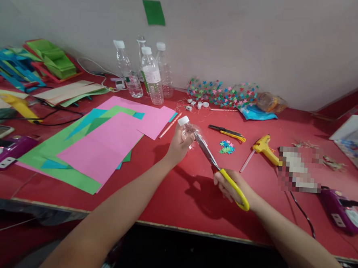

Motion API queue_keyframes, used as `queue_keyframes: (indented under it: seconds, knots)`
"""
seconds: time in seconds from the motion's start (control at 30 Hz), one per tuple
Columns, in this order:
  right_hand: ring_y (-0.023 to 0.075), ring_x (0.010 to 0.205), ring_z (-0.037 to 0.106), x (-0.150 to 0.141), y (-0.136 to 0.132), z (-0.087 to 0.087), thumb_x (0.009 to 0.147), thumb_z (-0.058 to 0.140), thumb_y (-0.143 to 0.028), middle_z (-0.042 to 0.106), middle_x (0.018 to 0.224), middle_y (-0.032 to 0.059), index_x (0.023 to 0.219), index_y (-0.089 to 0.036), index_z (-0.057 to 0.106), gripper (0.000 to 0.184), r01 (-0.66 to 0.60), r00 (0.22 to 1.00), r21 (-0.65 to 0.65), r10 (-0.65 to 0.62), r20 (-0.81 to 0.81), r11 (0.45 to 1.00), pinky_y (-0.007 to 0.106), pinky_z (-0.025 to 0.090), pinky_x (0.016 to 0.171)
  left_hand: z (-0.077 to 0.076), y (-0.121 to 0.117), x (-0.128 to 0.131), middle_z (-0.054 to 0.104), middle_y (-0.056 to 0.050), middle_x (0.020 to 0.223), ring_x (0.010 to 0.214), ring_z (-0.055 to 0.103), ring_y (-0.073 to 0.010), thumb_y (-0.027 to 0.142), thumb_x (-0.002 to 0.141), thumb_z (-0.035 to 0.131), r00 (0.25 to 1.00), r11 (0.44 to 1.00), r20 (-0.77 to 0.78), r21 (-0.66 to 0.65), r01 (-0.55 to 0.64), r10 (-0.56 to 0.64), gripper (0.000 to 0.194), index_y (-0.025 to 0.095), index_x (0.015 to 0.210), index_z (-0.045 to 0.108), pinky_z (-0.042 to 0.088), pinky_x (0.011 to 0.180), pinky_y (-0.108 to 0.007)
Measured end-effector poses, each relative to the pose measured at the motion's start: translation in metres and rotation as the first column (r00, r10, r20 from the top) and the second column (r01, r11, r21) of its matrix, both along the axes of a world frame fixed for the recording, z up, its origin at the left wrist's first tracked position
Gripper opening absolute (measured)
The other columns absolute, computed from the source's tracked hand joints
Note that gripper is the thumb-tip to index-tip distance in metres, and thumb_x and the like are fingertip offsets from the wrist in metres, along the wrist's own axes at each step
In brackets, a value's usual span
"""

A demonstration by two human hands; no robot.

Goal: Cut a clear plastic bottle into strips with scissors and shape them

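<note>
My left hand (178, 147) is closed round a small clear plastic bottle (187, 130) with a white cap, held above the red table (175, 198). My right hand (232, 185) grips yellow-handled scissors (222, 173). Their metal blades point up and left, and the tips meet the side of the bottle. Both forearms reach in from the bottom edge of the view.
Pink, green and blue paper sheets (102, 141) lie to the left. Several water bottles (150, 73) stand by the wall. A yellow utility knife (227, 133), a yellow glue gun (265, 149), small paper stars (226, 147) and a purple power strip (344, 209) lie to the right.
</note>
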State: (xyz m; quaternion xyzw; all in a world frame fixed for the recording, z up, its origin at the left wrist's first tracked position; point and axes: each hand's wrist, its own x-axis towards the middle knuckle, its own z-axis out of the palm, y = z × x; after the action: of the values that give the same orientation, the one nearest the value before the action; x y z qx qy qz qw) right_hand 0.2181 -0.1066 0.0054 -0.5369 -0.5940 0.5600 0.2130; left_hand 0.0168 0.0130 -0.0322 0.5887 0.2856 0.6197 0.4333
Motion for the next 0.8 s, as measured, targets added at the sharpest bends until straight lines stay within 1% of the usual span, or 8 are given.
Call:
queue_keyframes:
  seconds: [0.1, 0.23, 0.33, 0.4, 0.5, 0.57, 0.7, 0.8]
  knots:
    - [0.0059, 0.035, 0.037, -0.0030, -0.0020, -0.0006, 0.084, 0.046, -0.072, 0.039, 0.048, -0.0089, 0.072, -0.021, 0.047, 0.053, 0.036, 0.999, -0.034, -0.036, -0.003, 0.999, 0.019, 0.032, 0.036, -0.0002, -0.0019, -0.0002, 0.059, -0.005, 0.100, 0.091, 0.063, -0.0161, 0.047, 0.084, 0.065, 0.998, 0.997, 0.038, -0.070, 0.043, -0.040, 0.036, 0.022, 0.103, 0.048, 0.053, 0.085, -0.036]
    - [0.0058, 0.032, 0.034, -0.0072, -0.0032, 0.0034, 0.078, 0.053, -0.073, 0.035, 0.044, -0.0101, 0.069, -0.022, 0.044, 0.053, 0.074, 0.997, -0.057, -0.074, -0.005, 0.996, 0.019, 0.027, 0.033, 0.0020, -0.0041, -0.0012, 0.060, -0.005, 0.099, 0.092, 0.063, -0.0164, 0.047, 0.085, 0.064, 0.999, 0.996, 0.037, -0.083, 0.026, -0.023, 0.035, 0.021, 0.103, 0.048, 0.053, 0.085, -0.036]
    - [0.0055, 0.031, 0.034, -0.0071, -0.0013, 0.0050, 0.078, 0.053, -0.074, 0.036, 0.044, -0.0106, 0.069, -0.021, 0.045, 0.054, 0.069, 0.998, -0.050, -0.069, 0.001, 0.996, 0.019, 0.028, 0.033, 0.0044, -0.0036, -0.0019, 0.060, -0.005, 0.099, 0.090, 0.063, -0.0159, 0.047, 0.085, 0.063, 1.000, 0.998, 0.013, -0.064, 0.005, -0.004, 0.034, 0.022, 0.103, 0.049, 0.053, 0.084, -0.035]
    - [0.0054, 0.031, 0.035, -0.0048, 0.0011, 0.0041, 0.079, 0.052, -0.075, 0.036, 0.044, -0.0107, 0.071, -0.020, 0.047, 0.055, 0.053, 0.999, -0.036, -0.053, -0.004, 0.998, 0.019, 0.030, 0.034, 0.0052, -0.0024, -0.0019, 0.060, -0.004, 0.098, 0.089, 0.063, -0.0155, 0.048, 0.086, 0.062, 1.000, 1.000, 0.008, -0.022, 0.004, -0.004, 0.033, 0.022, 0.102, 0.049, 0.053, 0.084, -0.035]
    - [0.0053, 0.034, 0.036, 0.0000, 0.0040, 0.0019, 0.079, 0.052, -0.076, 0.037, 0.047, -0.0105, 0.074, -0.019, 0.049, 0.056, 0.031, 0.999, -0.032, -0.032, -0.019, 0.999, 0.019, 0.032, 0.036, 0.0050, -0.0010, -0.0012, 0.061, -0.005, 0.097, 0.086, 0.063, -0.0154, 0.049, 0.085, 0.062, 0.999, 0.997, -0.025, 0.067, 0.038, -0.037, 0.035, 0.022, 0.103, 0.048, 0.053, 0.081, -0.034]
    - [0.0053, 0.035, 0.036, 0.0020, 0.0045, 0.0011, 0.079, 0.052, -0.075, 0.038, 0.048, -0.0102, 0.076, -0.019, 0.050, 0.055, 0.024, 0.999, -0.026, -0.025, -0.029, 0.999, 0.019, 0.033, 0.037, 0.0040, -0.0010, -0.0005, 0.062, -0.005, 0.098, 0.084, 0.063, -0.0153, 0.049, 0.086, 0.062, 0.997, 0.993, -0.054, 0.098, 0.059, -0.054, 0.035, 0.023, 0.104, 0.048, 0.053, 0.080, -0.034]
    - [0.0056, 0.034, 0.036, 0.0007, 0.0024, 0.0031, 0.081, 0.051, -0.073, 0.038, 0.046, -0.0099, 0.073, -0.020, 0.048, 0.053, 0.049, 0.999, -0.033, -0.049, -0.001, 0.998, 0.020, 0.034, 0.037, 0.0010, -0.0015, 0.0004, 0.061, -0.006, 0.101, 0.086, 0.062, -0.0152, 0.052, 0.086, 0.060, 0.998, 0.995, -0.058, 0.087, 0.045, -0.040, 0.038, 0.022, 0.106, 0.048, 0.052, 0.084, -0.035]
    - [0.0062, 0.033, 0.036, -0.0024, 0.0006, 0.0057, 0.079, 0.056, -0.070, 0.037, 0.045, -0.0098, 0.069, -0.021, 0.046, 0.051, 0.076, 0.997, -0.042, -0.075, 0.019, 0.996, 0.019, 0.031, 0.034, 0.0004, -0.0012, 0.0002, 0.061, -0.006, 0.100, 0.085, 0.061, -0.0152, 0.054, 0.085, 0.061, 0.998, 0.996, -0.050, 0.078, 0.046, -0.043, 0.041, 0.022, 0.106, 0.048, 0.052, 0.081, -0.034]
